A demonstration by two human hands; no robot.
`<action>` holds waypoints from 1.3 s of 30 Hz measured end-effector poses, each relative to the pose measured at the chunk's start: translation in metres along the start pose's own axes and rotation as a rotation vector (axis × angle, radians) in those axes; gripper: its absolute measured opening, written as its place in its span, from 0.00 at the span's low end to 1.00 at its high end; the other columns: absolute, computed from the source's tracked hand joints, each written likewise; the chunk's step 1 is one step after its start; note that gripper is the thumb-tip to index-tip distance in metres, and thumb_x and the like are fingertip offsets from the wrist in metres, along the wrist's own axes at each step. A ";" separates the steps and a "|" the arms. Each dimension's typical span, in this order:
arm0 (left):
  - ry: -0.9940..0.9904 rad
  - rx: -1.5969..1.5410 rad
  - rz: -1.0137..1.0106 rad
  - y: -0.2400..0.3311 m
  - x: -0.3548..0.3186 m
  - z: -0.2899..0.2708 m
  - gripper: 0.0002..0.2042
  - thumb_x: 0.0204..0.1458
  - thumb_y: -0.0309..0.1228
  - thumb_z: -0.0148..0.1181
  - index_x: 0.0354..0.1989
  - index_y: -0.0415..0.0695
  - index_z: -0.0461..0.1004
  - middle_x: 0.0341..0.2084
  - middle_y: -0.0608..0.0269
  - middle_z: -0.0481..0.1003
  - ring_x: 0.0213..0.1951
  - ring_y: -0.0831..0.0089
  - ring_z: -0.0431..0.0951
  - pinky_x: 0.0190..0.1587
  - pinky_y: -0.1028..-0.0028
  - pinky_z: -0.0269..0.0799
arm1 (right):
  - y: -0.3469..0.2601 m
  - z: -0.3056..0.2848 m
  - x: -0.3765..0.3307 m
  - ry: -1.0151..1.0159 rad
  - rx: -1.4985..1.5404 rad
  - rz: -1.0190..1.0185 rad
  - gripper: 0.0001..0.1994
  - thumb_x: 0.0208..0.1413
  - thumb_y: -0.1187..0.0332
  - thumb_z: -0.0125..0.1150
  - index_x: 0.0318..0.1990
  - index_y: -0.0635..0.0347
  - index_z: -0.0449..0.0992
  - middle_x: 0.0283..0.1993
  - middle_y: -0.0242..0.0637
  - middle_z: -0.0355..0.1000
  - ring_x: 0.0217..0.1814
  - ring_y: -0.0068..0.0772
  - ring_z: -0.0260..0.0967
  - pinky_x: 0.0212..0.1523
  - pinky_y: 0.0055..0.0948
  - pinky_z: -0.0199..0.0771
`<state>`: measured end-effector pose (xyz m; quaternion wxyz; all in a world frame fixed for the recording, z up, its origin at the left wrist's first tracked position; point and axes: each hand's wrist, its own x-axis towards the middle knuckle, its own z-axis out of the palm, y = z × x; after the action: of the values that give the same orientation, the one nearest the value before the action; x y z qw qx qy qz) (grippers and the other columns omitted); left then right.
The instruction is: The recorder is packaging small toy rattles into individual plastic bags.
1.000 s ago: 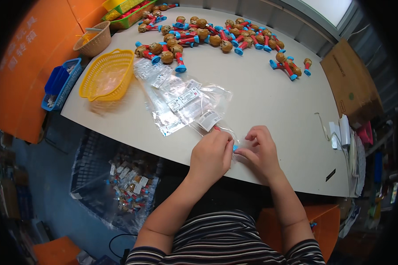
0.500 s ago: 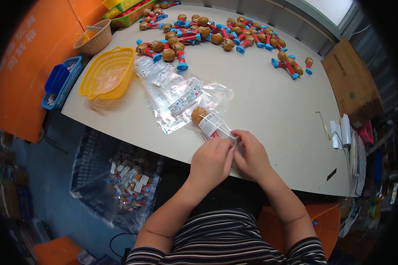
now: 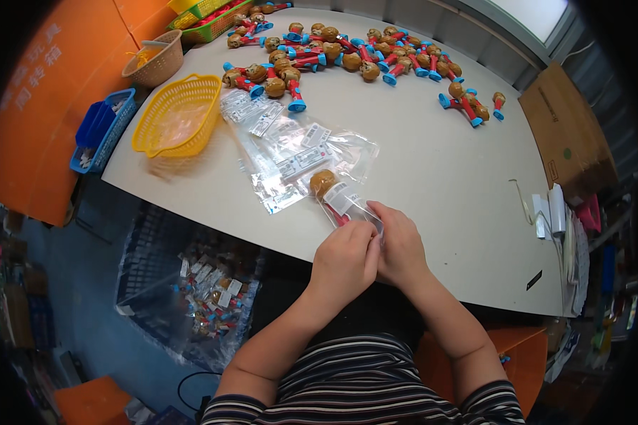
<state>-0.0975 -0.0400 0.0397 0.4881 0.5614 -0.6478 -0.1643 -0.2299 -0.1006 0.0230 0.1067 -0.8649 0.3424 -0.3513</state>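
Both sets of fingers are pinched together on the near end of a small clear plastic bag with a white label point(image 3: 349, 203), the left hand point(image 3: 345, 261) closing over it from seven o'clock and the right hand point(image 3: 402, 244) from five o'clock, thumbs meeting at the bag's mouth; whether the mouth is sealed cannot be told, since the knuckles hide it. Inside the bag lies a toy with a round brown head and a red stem point(image 3: 325, 185), head pointing away toward eleven o'clock, stem running back under the fingers. To do this well, I would judge that the toy should sit fully down in the bag, head at the closed end, the film flat and the mouth edges level before pressing along them, with the label kept smooth. Just beyond, at eleven o'clock and touching the bag, a loose heap of empty clear labelled bags point(image 3: 290, 145) lies on the pale grey tabletop point(image 3: 432, 170). Farther out at twelve o'clock lies a spread of the same brown-headed toys with red stems and blue feet point(image 3: 347, 53), and at ten o'clock a yellow plastic mesh basket point(image 3: 177, 115).
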 end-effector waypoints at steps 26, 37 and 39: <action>0.148 -2.006 -0.281 -0.054 0.020 -0.001 0.27 0.64 0.41 0.46 0.69 0.47 0.53 0.63 0.37 0.60 0.64 0.44 0.63 0.67 0.48 0.59 | -0.015 -0.023 -0.014 -0.165 1.207 0.763 0.09 0.63 0.78 0.53 0.48 0.67 0.66 0.43 0.46 0.77 0.43 0.26 0.76 0.46 0.26 0.77; 0.199 -1.150 -0.646 -0.050 0.019 -0.009 0.28 0.60 0.30 0.57 0.66 0.36 0.52 0.52 0.54 0.70 0.51 0.70 0.75 0.51 0.70 0.74 | -0.029 -0.003 -0.005 -0.098 0.360 0.430 0.16 0.57 0.78 0.59 0.54 0.66 0.68 0.31 0.41 0.78 0.31 0.24 0.76 0.35 0.22 0.75; 0.222 -0.991 -0.701 -0.050 0.017 -0.010 0.33 0.57 0.22 0.60 0.67 0.33 0.47 0.51 0.48 0.70 0.48 0.69 0.77 0.47 0.73 0.76 | -0.030 -0.004 0.000 -0.157 0.430 0.520 0.17 0.56 0.78 0.59 0.54 0.64 0.68 0.31 0.42 0.79 0.28 0.27 0.75 0.32 0.25 0.74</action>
<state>-0.0597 -0.0675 0.0139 0.6723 0.4613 -0.2166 -0.5369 -0.2173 -0.0785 0.0388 0.3984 -0.7307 0.4604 -0.3089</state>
